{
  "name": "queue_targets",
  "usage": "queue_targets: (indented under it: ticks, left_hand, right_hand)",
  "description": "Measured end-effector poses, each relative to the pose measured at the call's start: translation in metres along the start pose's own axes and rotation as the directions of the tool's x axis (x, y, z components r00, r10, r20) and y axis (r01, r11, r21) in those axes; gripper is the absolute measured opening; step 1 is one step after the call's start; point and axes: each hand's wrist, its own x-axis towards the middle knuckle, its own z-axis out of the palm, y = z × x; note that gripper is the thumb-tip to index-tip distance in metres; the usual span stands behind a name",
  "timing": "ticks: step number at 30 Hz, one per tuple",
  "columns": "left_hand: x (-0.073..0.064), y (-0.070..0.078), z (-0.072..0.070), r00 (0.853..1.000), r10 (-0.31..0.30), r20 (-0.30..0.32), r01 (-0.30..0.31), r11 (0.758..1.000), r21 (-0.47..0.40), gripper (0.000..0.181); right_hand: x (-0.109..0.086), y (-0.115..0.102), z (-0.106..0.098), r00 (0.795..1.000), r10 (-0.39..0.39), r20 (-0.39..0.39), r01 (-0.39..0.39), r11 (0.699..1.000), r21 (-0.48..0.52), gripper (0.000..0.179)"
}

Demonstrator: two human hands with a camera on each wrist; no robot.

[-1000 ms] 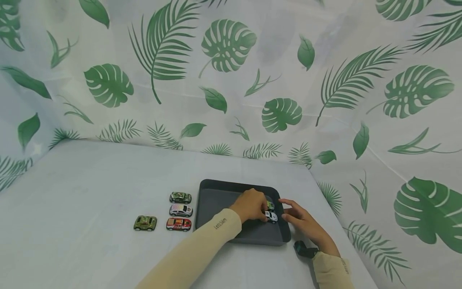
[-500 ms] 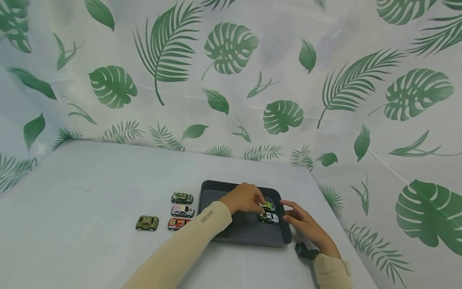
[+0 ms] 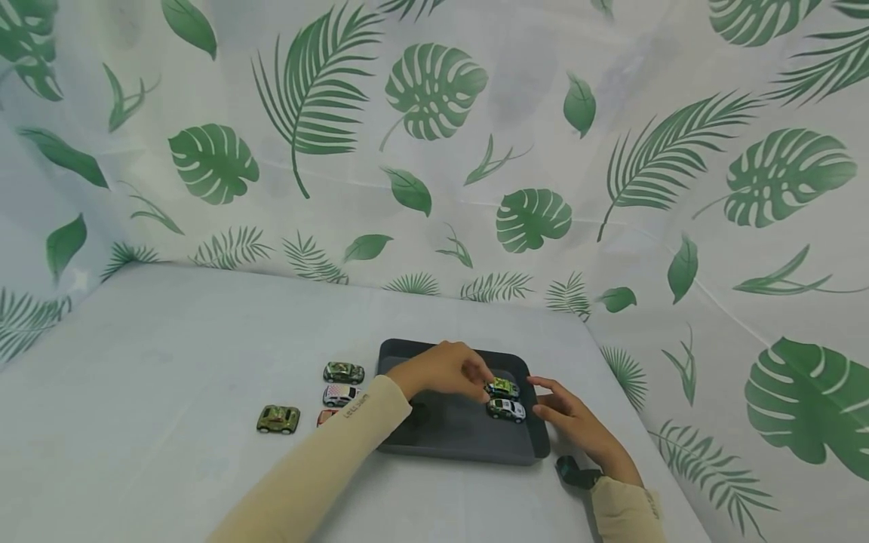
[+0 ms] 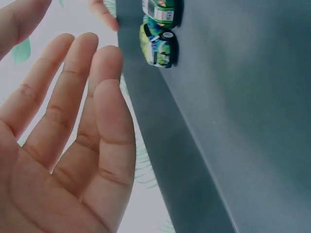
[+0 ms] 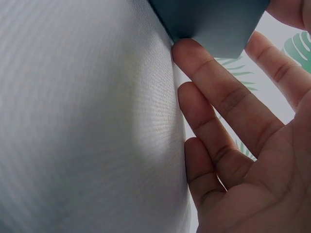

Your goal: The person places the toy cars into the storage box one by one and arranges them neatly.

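My left hand (image 3: 444,369) hovers over the dark grey tray (image 3: 451,434), its fingers loosely bent with nothing between them in the left wrist view. Just right of its fingertips, a yellow-green toy car (image 3: 504,388) and a white-and-green toy car (image 3: 506,409) sit side by side inside the tray, near its right wall. My right hand (image 3: 573,418) is at the tray's right side. Seen from the right wrist, its fingers (image 5: 228,97) are fairly straight, a fingertip touching the outside of the tray wall and others resting on the cloth.
Left of the tray stand a dark camouflage toy car (image 3: 343,372), a white one (image 3: 340,394) and a red one (image 3: 327,415), partly hidden by my left sleeve. An olive-green toy car (image 3: 278,419) stands farther left. Leaf-patterned cloth walls (image 3: 434,166) surround the white table.
My left hand has let go of the white-and-green car and moved left and slightly up, uncovering both cars in the tray. My right hand stays at the tray's edge.
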Motion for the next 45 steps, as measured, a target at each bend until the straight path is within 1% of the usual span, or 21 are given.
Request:
queue_targets:
  ticks: [5,8,13,17,21,26,29,33,35,38,42,45]
  left_hand:
    - [-0.011,0.003,-0.004,1.000,0.014,0.021,-0.014,1.000,-0.015,0.034]
    - [-0.019,0.006,-0.006,0.999,0.029,0.036,-0.027,0.998,-0.048,0.035]
    - [-0.032,0.009,-0.011,0.997,0.070,0.042,-0.064,0.991,-0.116,0.033]
    - [-0.042,0.010,-0.014,0.993,0.114,0.038,-0.108,0.984,-0.140,0.032]
    - [-0.054,0.010,-0.018,0.988,0.151,0.023,-0.147,0.982,-0.123,0.031]
    - [-0.071,0.008,-0.021,0.985,0.170,-0.005,-0.169,0.980,-0.108,0.032]
    - [-0.080,0.006,-0.023,0.980,0.198,-0.028,-0.200,0.975,-0.100,0.032]
    - [-0.092,0.001,-0.025,0.975,0.217,-0.052,-0.222,0.969,-0.111,0.031]
    - [-0.098,-0.001,-0.027,0.973,0.220,-0.062,-0.226,0.967,-0.119,0.031]
    - [-0.108,-0.003,-0.030,0.976,0.206,-0.077,-0.214,0.968,-0.130,0.031]
    - [-0.122,-0.006,-0.036,0.980,0.170,-0.099,-0.183,0.973,-0.138,0.031]
    - [-0.133,-0.010,-0.041,0.981,0.154,-0.121,-0.170,0.976,-0.136,0.032]
  right_hand:
    - [0.000,0.001,0.000,1.000,0.011,0.002,-0.011,1.000,0.008,0.058]
    - [0.000,0.001,-0.001,1.000,0.012,0.004,-0.012,1.000,0.004,0.058]
    - [0.000,0.001,-0.001,1.000,0.007,0.002,-0.007,1.000,-0.006,0.058]
    - [-0.001,0.001,-0.001,1.000,0.004,-0.002,-0.004,1.000,-0.005,0.058]
    - [-0.002,0.001,-0.001,1.000,0.000,0.002,0.000,1.000,0.003,0.058]
    - [-0.001,0.002,0.000,1.000,0.000,0.003,0.000,1.000,0.009,0.058]
    - [-0.001,0.001,0.000,1.000,0.002,-0.001,-0.002,1.000,0.004,0.058]
    - [-0.001,0.001,-0.001,1.000,0.000,-0.003,0.000,1.000,0.001,0.058]
    - [-0.001,0.001,-0.001,1.000,-0.004,-0.001,0.004,1.000,0.004,0.058]
    - [-0.001,0.001,0.000,1.000,-0.006,-0.001,0.006,1.000,0.012,0.058]
    - [-0.002,0.000,0.000,1.000,-0.009,-0.003,0.009,1.000,0.012,0.057]
    - [-0.002,-0.001,0.000,1.000,-0.009,-0.003,0.009,1.000,0.010,0.057]
